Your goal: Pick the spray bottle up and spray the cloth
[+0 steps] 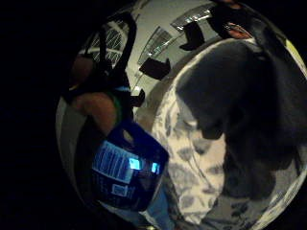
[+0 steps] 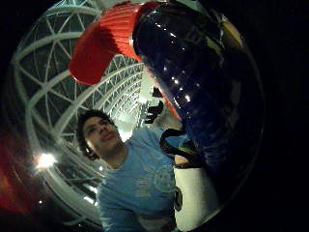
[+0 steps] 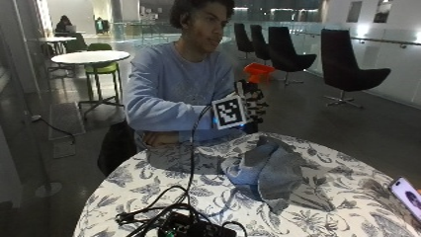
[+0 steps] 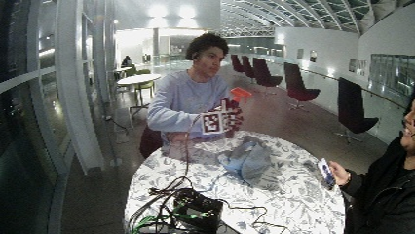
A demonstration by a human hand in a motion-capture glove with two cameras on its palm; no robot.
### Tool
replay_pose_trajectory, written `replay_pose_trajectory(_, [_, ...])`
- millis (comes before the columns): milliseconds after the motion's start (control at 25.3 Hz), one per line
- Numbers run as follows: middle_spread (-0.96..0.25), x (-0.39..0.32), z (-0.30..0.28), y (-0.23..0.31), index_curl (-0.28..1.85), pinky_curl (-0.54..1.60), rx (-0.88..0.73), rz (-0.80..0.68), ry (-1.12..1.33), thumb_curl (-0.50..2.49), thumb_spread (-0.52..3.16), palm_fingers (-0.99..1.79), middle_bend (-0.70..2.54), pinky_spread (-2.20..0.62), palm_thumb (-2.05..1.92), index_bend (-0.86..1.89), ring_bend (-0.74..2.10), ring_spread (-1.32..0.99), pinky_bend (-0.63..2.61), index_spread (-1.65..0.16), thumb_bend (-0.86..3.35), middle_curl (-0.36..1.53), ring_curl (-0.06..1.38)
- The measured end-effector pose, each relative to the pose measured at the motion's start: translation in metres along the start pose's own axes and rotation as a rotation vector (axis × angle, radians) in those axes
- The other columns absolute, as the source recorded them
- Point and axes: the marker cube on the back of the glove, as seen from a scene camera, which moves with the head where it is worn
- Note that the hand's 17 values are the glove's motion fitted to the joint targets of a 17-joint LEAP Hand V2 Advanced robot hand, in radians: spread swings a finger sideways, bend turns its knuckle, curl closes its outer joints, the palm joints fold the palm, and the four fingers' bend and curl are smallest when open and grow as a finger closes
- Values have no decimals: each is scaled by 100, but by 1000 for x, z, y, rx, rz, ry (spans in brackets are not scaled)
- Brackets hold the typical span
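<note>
Nearest to the outside camera, a black device w/ cables [image 3: 190,224] lies on the table edge. The round table [image 3: 342,197] has a floral-print cover. On it, near the middle, lies a crumpled grey cloth [image 3: 273,168], partly over a light blue piece. At the far right edge a phone [image 3: 409,193] lies on the cover.

Behind the cloth, above the table's far side, the gloved right hand [image 3: 253,106] is raised to chest height and holds the spray bottle [image 3: 258,74] upright in the air, fingers wrapped round its dark blue body. The orange spray head stands above the fingers. The bottle is well apart from the cloth, not touching the table. In the thumb side palm view the blue body and orange top fill the picture, close to the palm.

The person's bare left forearm [image 3: 164,139] rests along the table's far edge; its fingers cannot be made out.

Farther back: a white round table [image 3: 89,58] and dark chairs [image 3: 345,64].
</note>
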Motion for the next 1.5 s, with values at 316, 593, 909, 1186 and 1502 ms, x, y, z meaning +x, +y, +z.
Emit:
replay_pose_trajectory(316, [-6,55,92,-53,23,35,-104,-95,77,70,82,89,26,22,87,12,53,-1,25,-24,-3,51,40])
replay_pose_trajectory(593, [-7,85,117,-61,25,33,-89,-78,107,66,92,87,26,21,84,12,50,-1,20,-25,-3,50,39])
replay_pose_trajectory(909, [-7,93,118,-42,26,33,-194,-81,140,62,98,84,25,21,82,13,47,-1,19,-26,-3,49,38])
replay_pose_trajectory(1186, [-4,57,96,-31,24,39,-68,-96,91,56,101,40,24,22,76,2,31,1,31,-32,-4,49,37])
replay_pose_trajectory(1502, [-3,28,-1,38,21,35,-10,-71,387,51,104,52,27,22,74,13,33,2,27,-35,-3,46,32])
